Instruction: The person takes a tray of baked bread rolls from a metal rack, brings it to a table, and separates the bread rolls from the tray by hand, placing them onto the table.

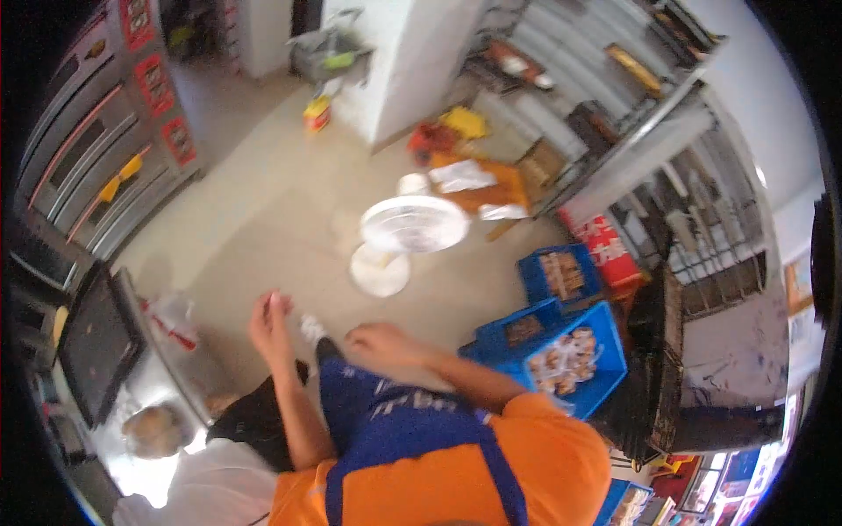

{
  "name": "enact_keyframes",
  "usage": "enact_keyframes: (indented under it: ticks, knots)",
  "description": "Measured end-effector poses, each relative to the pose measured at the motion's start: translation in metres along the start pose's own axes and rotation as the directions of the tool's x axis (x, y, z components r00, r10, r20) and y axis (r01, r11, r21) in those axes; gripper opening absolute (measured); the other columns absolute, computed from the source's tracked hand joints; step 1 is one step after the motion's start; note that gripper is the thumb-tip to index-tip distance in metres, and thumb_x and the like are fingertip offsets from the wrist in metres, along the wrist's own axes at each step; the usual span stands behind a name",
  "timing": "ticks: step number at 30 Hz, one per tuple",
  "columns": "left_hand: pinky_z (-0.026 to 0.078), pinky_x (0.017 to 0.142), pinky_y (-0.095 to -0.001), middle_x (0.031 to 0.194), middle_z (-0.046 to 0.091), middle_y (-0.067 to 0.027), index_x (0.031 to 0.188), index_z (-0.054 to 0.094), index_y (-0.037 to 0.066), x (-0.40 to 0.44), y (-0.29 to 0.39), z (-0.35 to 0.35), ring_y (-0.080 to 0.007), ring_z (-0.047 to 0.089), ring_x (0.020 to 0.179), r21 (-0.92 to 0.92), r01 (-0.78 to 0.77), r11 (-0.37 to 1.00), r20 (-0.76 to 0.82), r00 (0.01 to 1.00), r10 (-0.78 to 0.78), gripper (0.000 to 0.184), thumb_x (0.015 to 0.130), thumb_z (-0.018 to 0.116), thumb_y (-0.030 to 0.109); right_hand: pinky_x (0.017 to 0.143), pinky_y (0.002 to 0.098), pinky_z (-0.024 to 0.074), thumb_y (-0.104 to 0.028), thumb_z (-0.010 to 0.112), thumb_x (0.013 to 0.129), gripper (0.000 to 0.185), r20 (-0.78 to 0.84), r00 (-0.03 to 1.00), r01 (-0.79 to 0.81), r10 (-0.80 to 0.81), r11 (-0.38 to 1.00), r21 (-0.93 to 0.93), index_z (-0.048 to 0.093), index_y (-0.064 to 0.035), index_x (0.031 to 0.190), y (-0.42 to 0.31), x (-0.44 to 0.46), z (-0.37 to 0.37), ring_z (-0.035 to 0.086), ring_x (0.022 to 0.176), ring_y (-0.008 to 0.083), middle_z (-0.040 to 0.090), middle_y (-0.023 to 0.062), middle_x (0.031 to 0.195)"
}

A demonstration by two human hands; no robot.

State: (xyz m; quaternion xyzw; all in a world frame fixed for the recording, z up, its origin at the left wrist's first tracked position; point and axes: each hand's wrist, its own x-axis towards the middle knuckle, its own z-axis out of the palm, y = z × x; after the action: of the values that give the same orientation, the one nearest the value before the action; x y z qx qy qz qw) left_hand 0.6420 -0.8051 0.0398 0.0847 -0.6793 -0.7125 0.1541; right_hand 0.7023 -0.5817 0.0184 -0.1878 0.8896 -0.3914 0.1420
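My left hand [269,323] is raised in front of my body at centre left, its fingers curled in, with no object visible in it. Further right, my right hand [381,342] hangs over the blue apron [386,421], its fingers loosely closed and somewhat blurred, and nothing shows in it. The two hands are apart and touch no object. A white shoe [311,329] shows on the floor between them. Beyond the hands stands a white pedestal fan [415,223] on a round base.
A co-worker in a white top [210,486] is close on the left, beside a metal counter [167,368]. Blue crates [605,377] of food pieces stand at the right, near a rack [649,123]. An oven [96,140] is at the upper left, a white pillar [408,70] behind.
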Motion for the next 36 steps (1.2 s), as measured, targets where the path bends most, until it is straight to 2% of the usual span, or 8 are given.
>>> enact_keyframes:
  ticks: [5, 7, 11, 17, 21, 26, 32, 36]
  knots:
    - [0.054, 0.071, -0.0284, 0.09, 0.07, -0.0092, 0.11, 0.067, -0.003, 0.124, -0.077, -0.043, -0.0143, 0.065, 0.079, -0.036, 0.249, 0.968, -0.071, 0.965, -0.251, 0.033, 0.104, 0.062, 0.028, 0.084, 0.0488, 0.0548, -0.022, 0.063, 0.092, 0.025, -0.03, 0.999, 0.015, -0.019, 0.994, -0.105, 0.069, -0.0074, 0.111, 0.045, 0.115, -0.035, 0.069, 0.093, 0.0367, 0.071, 0.0173, 0.101]
    - [0.053, 0.068, -0.0273, 0.088, 0.07, -0.0091, 0.109, 0.066, -0.003, 0.151, -0.118, -0.068, -0.0143, 0.065, 0.078, -0.036, 0.427, 0.903, -0.175, 0.887, -0.427, 0.034, 0.103, 0.064, 0.03, 0.083, 0.0466, 0.0553, -0.021, 0.065, 0.092, 0.025, -0.081, 0.997, -0.002, -0.002, 0.999, -0.043, 0.069, -0.0071, 0.112, 0.041, 0.145, -0.06, 0.069, 0.092, 0.0362, 0.071, 0.0162, 0.1]
    - [0.05, 0.061, -0.0243, 0.09, 0.068, -0.0085, 0.108, 0.063, -0.002, 0.212, -0.173, -0.085, -0.0135, 0.063, 0.073, -0.02, 0.53, 0.848, -0.092, 0.844, -0.529, 0.026, 0.103, 0.062, 0.024, 0.084, 0.0421, 0.0553, -0.021, 0.067, 0.093, 0.028, -0.141, 0.982, -0.107, 0.124, 0.987, 0.119, 0.069, -0.0064, 0.117, 0.032, 0.212, -0.096, 0.07, 0.094, 0.0335, 0.072, 0.015, 0.101]
    - [0.053, 0.066, -0.0261, 0.095, 0.071, -0.0114, 0.118, 0.063, -0.003, 0.332, -0.188, -0.033, -0.0148, 0.067, 0.077, 0.287, 0.519, 0.805, 0.143, 0.808, -0.571, 0.033, 0.102, 0.065, 0.026, 0.087, 0.044, 0.055, -0.018, 0.066, 0.094, 0.039, -0.231, 0.932, -0.203, 0.278, 0.932, 0.301, 0.061, -0.0052, 0.13, 0.057, 0.321, -0.117, 0.07, 0.098, 0.0347, 0.067, 0.0191, 0.119]
    - [0.055, 0.071, -0.0295, 0.1, 0.073, -0.013, 0.122, 0.064, -0.003, 0.445, -0.186, 0.043, -0.0167, 0.069, 0.081, 0.512, 0.397, 0.762, 0.291, 0.755, -0.588, 0.032, 0.102, 0.064, 0.022, 0.091, 0.0447, 0.0539, -0.018, 0.066, 0.095, 0.048, -0.251, 0.946, -0.155, 0.206, 0.966, 0.206, 0.054, -0.0069, 0.139, 0.124, 0.405, -0.131, 0.067, 0.103, 0.035, 0.065, 0.0208, 0.119]
    - [0.055, 0.077, -0.0298, 0.1, 0.072, -0.0126, 0.123, 0.063, -0.003, 0.583, -0.162, 0.184, -0.0172, 0.069, 0.087, 0.483, 0.119, 0.868, 0.582, 0.697, -0.419, 0.032, 0.103, 0.062, 0.021, 0.09, 0.0446, 0.0539, -0.019, 0.067, 0.094, 0.057, -0.466, 0.761, -0.3, 0.451, 0.882, 0.363, 0.048, -0.0097, 0.147, 0.15, 0.473, -0.223, 0.067, 0.102, 0.0353, 0.061, 0.0191, 0.126]
    - [0.056, 0.078, -0.0307, 0.101, 0.073, -0.0123, 0.121, 0.066, 0.0, 0.687, -0.17, 0.378, -0.0172, 0.069, 0.086, 0.414, 0.07, 0.908, 0.726, 0.576, -0.375, 0.027, 0.105, 0.059, 0.021, 0.085, 0.0436, 0.0554, -0.018, 0.067, 0.094, 0.04, -0.672, 0.484, -0.396, 0.561, 0.825, 0.403, 0.062, -0.0062, 0.131, 0.223, 0.505, -0.315, 0.069, 0.094, 0.0344, 0.066, 0.0181, 0.115]
    - [0.056, 0.08, -0.029, 0.101, 0.073, -0.0126, 0.121, 0.065, -0.001, 0.711, -0.182, 0.507, -0.0164, 0.069, 0.089, 0.392, 0.049, 0.918, 0.869, 0.306, -0.388, 0.025, 0.104, 0.059, 0.016, 0.084, 0.0433, 0.0555, -0.017, 0.067, 0.094, 0.032, -0.705, 0.21, -0.428, 0.678, 0.712, 0.557, 0.067, -0.0047, 0.124, 0.279, 0.53, -0.34, 0.071, 0.094, 0.0333, 0.069, 0.0181, 0.111]
